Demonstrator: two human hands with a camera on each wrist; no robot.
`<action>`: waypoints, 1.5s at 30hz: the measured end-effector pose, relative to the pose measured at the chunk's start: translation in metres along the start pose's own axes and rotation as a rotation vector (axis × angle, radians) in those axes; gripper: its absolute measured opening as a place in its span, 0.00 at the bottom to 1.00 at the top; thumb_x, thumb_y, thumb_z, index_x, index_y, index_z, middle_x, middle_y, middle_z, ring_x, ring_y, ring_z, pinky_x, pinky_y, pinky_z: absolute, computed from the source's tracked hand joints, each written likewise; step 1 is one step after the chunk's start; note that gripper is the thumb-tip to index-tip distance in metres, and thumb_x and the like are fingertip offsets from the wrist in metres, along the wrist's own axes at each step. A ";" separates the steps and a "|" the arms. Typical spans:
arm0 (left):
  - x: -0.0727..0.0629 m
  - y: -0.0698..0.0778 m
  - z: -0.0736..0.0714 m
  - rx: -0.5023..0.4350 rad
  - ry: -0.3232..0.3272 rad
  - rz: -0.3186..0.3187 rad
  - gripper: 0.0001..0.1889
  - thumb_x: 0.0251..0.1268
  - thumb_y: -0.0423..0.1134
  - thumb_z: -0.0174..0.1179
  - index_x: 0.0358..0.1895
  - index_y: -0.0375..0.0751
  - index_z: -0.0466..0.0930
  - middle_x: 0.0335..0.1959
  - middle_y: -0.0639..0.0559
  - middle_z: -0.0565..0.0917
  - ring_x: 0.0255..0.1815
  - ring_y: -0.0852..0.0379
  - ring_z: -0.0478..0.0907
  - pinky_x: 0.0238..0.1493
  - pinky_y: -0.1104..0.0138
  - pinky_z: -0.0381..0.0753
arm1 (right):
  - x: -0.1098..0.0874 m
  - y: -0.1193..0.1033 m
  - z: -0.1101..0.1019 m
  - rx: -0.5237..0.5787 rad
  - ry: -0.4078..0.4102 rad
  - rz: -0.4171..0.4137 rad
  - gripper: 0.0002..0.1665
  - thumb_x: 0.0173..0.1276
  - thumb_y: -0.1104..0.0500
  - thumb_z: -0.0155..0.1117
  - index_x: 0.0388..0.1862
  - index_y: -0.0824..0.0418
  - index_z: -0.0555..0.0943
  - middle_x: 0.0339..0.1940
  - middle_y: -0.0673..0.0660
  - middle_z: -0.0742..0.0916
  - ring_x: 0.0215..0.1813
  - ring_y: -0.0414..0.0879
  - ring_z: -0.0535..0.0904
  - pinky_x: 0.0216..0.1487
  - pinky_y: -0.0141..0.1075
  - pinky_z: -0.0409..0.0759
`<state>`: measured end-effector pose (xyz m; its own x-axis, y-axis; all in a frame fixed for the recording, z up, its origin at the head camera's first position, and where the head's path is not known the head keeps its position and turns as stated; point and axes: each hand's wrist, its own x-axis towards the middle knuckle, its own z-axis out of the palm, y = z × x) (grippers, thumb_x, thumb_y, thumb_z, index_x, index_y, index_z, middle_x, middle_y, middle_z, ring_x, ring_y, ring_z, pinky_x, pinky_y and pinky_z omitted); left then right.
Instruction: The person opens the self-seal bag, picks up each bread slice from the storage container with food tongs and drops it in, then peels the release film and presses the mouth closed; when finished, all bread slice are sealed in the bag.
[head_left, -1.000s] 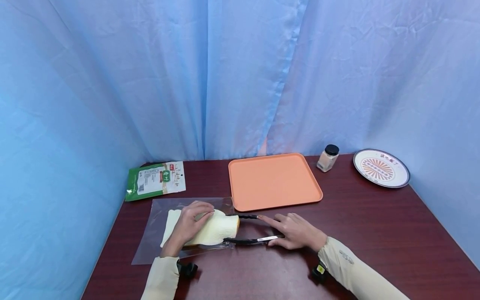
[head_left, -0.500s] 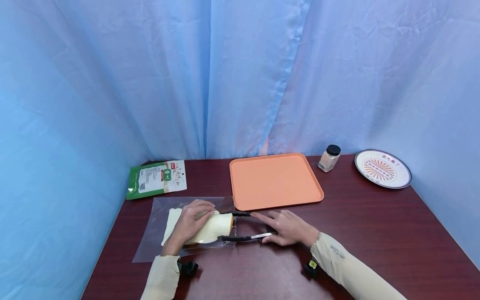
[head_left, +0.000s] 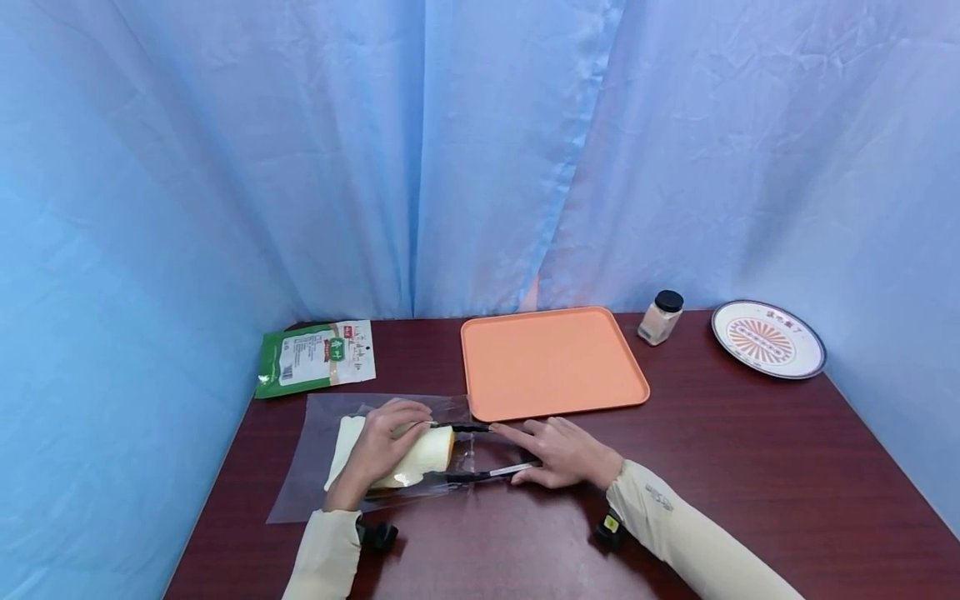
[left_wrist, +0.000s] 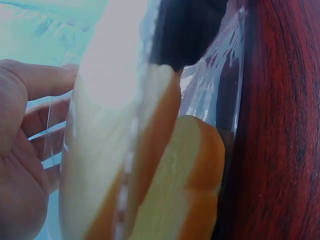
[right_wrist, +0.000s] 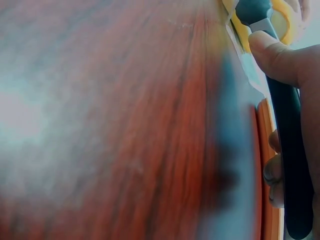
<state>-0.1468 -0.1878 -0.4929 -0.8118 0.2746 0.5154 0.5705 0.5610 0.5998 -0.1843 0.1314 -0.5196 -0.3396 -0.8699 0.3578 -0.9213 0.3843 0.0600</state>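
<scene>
My left hand (head_left: 384,440) holds the clear plastic bag (head_left: 303,475) near its mouth, on the table's left side. Several slices of bread (left_wrist: 182,175) with brown crusts lie inside the bag, seen in the left wrist view. My right hand (head_left: 564,454) grips a pair of black tongs (head_left: 467,477) between thumb and fingers, one arm of the tongs on each side. Between the tongs' arms sits a pale bread slice (head_left: 431,452), largely within the bag's mouth. The tongs' tips are partly hidden by film and bread. In the right wrist view, my thumb presses the tongs' black handle (right_wrist: 287,145).
An orange tray (head_left: 555,362) lies just beyond the hands. Behind the bag is a green and white packet (head_left: 315,358). A black-lidded jar (head_left: 660,318) and a patterned white plate (head_left: 768,340) stand at the back right. Blue curtains (head_left: 480,158) enclose the table.
My right hand has moved left with the tongs, and the bread slice between them has gone further into the bag. My left hand stays almost in place.
</scene>
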 end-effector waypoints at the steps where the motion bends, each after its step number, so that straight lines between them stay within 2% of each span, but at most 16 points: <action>1: 0.000 0.000 0.000 0.001 0.000 0.003 0.05 0.59 0.28 0.69 0.38 0.35 0.90 0.41 0.45 0.90 0.47 0.48 0.86 0.49 0.52 0.86 | 0.001 0.000 0.001 0.001 -0.001 0.003 0.48 0.62 0.32 0.67 0.74 0.55 0.69 0.33 0.50 0.85 0.19 0.37 0.68 0.21 0.31 0.70; 10: 0.000 0.001 0.000 0.015 0.003 0.001 0.05 0.59 0.28 0.69 0.38 0.35 0.90 0.42 0.45 0.90 0.47 0.48 0.86 0.49 0.52 0.86 | 0.011 -0.001 0.003 -0.034 0.010 -0.028 0.49 0.61 0.31 0.67 0.74 0.56 0.70 0.32 0.50 0.83 0.18 0.38 0.68 0.20 0.32 0.71; 16: -0.001 0.002 -0.001 0.016 0.001 -0.012 0.06 0.59 0.28 0.69 0.39 0.36 0.90 0.42 0.46 0.89 0.48 0.49 0.86 0.50 0.52 0.86 | 0.021 0.001 0.003 -0.055 -0.010 -0.033 0.48 0.62 0.30 0.65 0.73 0.54 0.71 0.42 0.52 0.86 0.21 0.41 0.74 0.21 0.33 0.74; 22: -0.001 0.002 -0.001 0.018 0.005 -0.002 0.05 0.59 0.28 0.69 0.38 0.36 0.90 0.42 0.46 0.89 0.47 0.49 0.85 0.49 0.53 0.86 | 0.027 0.002 0.003 -0.091 -0.047 -0.038 0.47 0.63 0.29 0.63 0.74 0.54 0.70 0.32 0.50 0.84 0.19 0.42 0.74 0.19 0.33 0.73; 31: 0.000 0.004 -0.003 0.016 -0.003 -0.029 0.06 0.60 0.28 0.68 0.39 0.36 0.90 0.42 0.46 0.89 0.48 0.49 0.86 0.50 0.52 0.86 | 0.029 0.005 0.003 -0.074 -0.077 -0.032 0.48 0.63 0.29 0.64 0.74 0.54 0.69 0.32 0.50 0.84 0.18 0.42 0.73 0.19 0.33 0.74; 38: -0.001 0.004 -0.002 0.024 0.000 -0.022 0.05 0.59 0.28 0.69 0.38 0.37 0.90 0.42 0.47 0.89 0.48 0.50 0.86 0.50 0.53 0.86 | 0.035 0.005 0.004 -0.064 -0.059 -0.039 0.48 0.62 0.29 0.65 0.73 0.54 0.71 0.29 0.49 0.83 0.18 0.42 0.74 0.20 0.34 0.75; 45: 0.000 0.005 -0.002 0.022 -0.005 -0.033 0.05 0.60 0.29 0.69 0.38 0.38 0.90 0.42 0.48 0.89 0.48 0.50 0.85 0.49 0.54 0.86 | 0.039 0.004 0.004 -0.052 -0.079 -0.038 0.46 0.63 0.29 0.65 0.73 0.53 0.71 0.29 0.50 0.83 0.16 0.40 0.71 0.18 0.32 0.72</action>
<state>-0.1437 -0.1863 -0.4891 -0.8310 0.2594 0.4921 0.5403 0.5869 0.6030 -0.2024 0.0976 -0.5095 -0.3199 -0.9051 0.2801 -0.9234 0.3640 0.1215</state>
